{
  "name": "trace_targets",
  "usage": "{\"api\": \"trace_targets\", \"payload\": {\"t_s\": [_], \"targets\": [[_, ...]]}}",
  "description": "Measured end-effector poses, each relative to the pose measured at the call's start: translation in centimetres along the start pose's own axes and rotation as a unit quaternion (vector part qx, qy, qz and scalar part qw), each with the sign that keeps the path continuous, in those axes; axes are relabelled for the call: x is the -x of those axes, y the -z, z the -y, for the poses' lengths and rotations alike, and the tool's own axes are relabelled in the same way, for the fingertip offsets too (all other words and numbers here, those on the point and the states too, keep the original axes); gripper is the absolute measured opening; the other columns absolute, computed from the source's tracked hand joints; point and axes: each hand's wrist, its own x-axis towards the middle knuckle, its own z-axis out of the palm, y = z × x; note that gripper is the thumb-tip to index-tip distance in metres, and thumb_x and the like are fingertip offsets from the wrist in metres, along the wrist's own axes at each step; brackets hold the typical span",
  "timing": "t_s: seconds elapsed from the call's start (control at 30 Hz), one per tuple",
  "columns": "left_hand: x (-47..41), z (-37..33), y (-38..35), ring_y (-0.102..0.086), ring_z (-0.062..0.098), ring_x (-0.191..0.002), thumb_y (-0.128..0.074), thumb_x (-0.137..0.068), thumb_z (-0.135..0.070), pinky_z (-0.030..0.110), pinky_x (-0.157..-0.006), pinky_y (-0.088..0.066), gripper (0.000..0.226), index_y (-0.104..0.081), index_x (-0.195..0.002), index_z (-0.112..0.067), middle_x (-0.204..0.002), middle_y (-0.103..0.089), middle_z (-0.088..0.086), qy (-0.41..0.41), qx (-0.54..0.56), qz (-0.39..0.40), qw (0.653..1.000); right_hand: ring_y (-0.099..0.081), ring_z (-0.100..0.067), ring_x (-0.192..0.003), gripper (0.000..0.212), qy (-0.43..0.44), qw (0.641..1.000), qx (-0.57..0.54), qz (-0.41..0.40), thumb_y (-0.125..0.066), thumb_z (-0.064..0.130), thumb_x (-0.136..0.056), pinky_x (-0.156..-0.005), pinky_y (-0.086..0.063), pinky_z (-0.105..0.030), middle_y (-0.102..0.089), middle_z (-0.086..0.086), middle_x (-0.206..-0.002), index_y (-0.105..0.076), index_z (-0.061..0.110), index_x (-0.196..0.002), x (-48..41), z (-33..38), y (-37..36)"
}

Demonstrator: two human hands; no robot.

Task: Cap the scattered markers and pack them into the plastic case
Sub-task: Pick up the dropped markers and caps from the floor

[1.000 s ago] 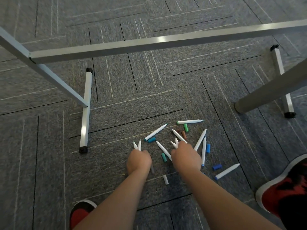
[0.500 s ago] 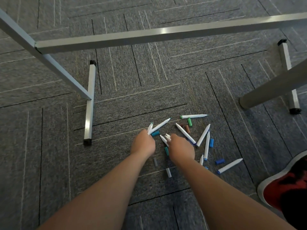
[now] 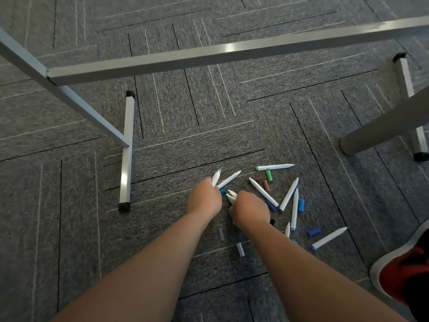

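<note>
Evidently gathering before capping. Just right of the table foot (image 3: 126, 154), grips bare-tipped markers (image 3: 215, 178) in the left hand (image 3: 204, 198), tips fanned outward, probably bundled to keep them together. Further right of the foot, clutches another bunch (image 3: 231, 195) in the right hand (image 3: 250, 211). Farthest right, loose markers (image 3: 289, 194) and caps (image 3: 268, 175) lying on the carpet (image 3: 162, 228), outside either grasp. No plastic case anywhere in view.

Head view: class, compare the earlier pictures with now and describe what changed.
Both hands moved forward across the carpet and drew together. The left hand, gripping a marker, reached the long marker beside the teal cap. The right hand, holding its white markers, shifted left. The loose markers, scattered caps and table frame stayed put.
</note>
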Motion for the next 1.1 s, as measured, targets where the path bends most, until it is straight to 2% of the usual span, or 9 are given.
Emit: {"api": "trace_targets", "payload": {"t_s": [0.2,0.27,0.37,0.5,0.63,0.73,0.87,1.03,1.1], "targets": [[-0.8,-0.9,0.2,-0.053,0.02,-0.067,-0.048,-0.1,-0.02,0.032,-0.053,-0.035,0.012,-0.057,-0.094,-0.015,-0.079,-0.055,0.0,-0.017,-0.051,-0.026,0.998,-0.06,-0.027,-0.081,0.021,-0.009,0.996,-0.078,-0.033,-0.056,0.033,-0.095,-0.06,-0.04,-0.032,-0.057,-0.003,-0.088,-0.051,0.014,-0.102,0.3,-1.4,1.6],[-1.2,-1.3,0.1,-0.053,0.02,-0.067,-0.049,-0.099,-0.023,0.032,-0.052,-0.035,0.014,-0.06,-0.095,-0.014,-0.081,-0.057,0.001,-0.032,-0.073,-0.029,0.996,-0.058,-0.026,-0.081,0.019,-0.012,0.993,-0.103,-0.059,-0.054,0.031,-0.096,-0.063,-0.042,-0.034,-0.053,0.001,-0.086,-0.047,0.016,-0.103,0.1,-1.9,2.2],[-1.9,-1.7,-0.4,-0.051,0.021,-0.067,-0.052,-0.099,-0.024,0.033,-0.055,-0.036,0.016,-0.063,-0.1,-0.013,-0.089,-0.059,0.004,-0.067,-0.105,-0.029,0.992,-0.062,-0.028,-0.09,0.014,-0.011,0.993,-0.082,-0.086,-0.053,0.028,-0.096,-0.066,-0.04,-0.033,-0.06,-0.002,-0.094,-0.05,0.016,-0.103,-0.6,-2.9,2.9],[-2.6,-2.7,-0.7,-0.052,0.023,-0.073,-0.054,-0.098,-0.025,0.035,-0.061,-0.038,0.016,-0.061,-0.105,-0.013,-0.097,-0.054,0.005,-0.086,-0.134,-0.029,0.987,-0.065,-0.026,-0.091,0.016,-0.021,0.993,-0.05,-0.104,-0.048,0.023,-0.097,-0.064,-0.043,-0.03,-0.069,-0.005,-0.097,-0.061,0.014,-0.1,-1.8,-4.0,3.7],[-2.7,-3.0,-1.5,-0.061,0.025,-0.081,-0.058,-0.097,-0.02,0.035,-0.062,-0.04,0.015,-0.061,-0.11,-0.014,-0.109,-0.056,0.008,-0.08,-0.155,-0.018,0.985,-0.06,-0.026,-0.098,0.014,-0.004,0.99,-0.028,-0.136,-0.049,0.021,-0.097,-0.067,-0.039,-0.032,-0.069,-0.007,-0.097,-0.059,0.013,-0.102,-2.3,-4.7,4.0],[-2.9,-3.2,-2.1,-0.065,0.027,-0.085,-0.057,-0.095,-0.012,0.036,-0.061,-0.041,0.016,-0.061,-0.111,-0.014,-0.112,-0.055,0.008,-0.069,-0.162,-0.022,0.984,-0.062,-0.024,-0.095,0.011,0.0,0.992,0.016,-0.123,-0.048,0.021,-0.098,-0.065,-0.037,-0.031,-0.07,-0.006,-0.098,-0.057,0.015,-0.1,-2.6,-5.2,4.0],[-3.2,-3.7,-2.3,-0.065,0.028,-0.087,-0.058,-0.094,-0.016,0.036,-0.061,-0.04,0.018,-0.062,-0.111,-0.011,-0.107,-0.055,0.006,-0.066,-0.167,-0.019,0.984,-0.067,-0.027,-0.091,0.01,0.007,0.996,0.036,-0.086,-0.047,0.01,-0.096,-0.066,-0.044,-0.033,-0.069,-0.006,-0.1,-0.052,0.017,-0.1,-3.0,-5.5,3.8],[-3.0,-4.7,-2.0,-0.049,0.02,-0.068,-0.058,-0.094,-0.023,0.029,-0.051,-0.031,0.019,-0.061,-0.106,-0.009,-0.087,-0.049,0.0,-0.046,-0.126,-0.039,0.99,-0.066,-0.026,-0.089,0.013,0.016,0.997,0.034,-0.074,-0.049,0.01,-0.097,-0.063,-0.041,-0.032,-0.068,-0.004,-0.1,-0.053,0.019,-0.104,-3.1,-5.7,3.8],[-2.9,-5.2,-2.0,-0.051,0.02,-0.068,-0.055,-0.095,-0.026,0.029,-0.05,-0.032,0.02,-0.06,-0.106,-0.01,-0.084,-0.054,0.0,-0.038,-0.097,-0.041,0.994,-0.066,-0.027,-0.088,0.016,0.018,0.997,0.05,-0.063,-0.046,0.007,-0.096,-0.064,-0.042,-0.033,-0.067,-0.005,-0.101,-0.056,0.017,-0.104,-3.0,-5.6,3.8]]}}
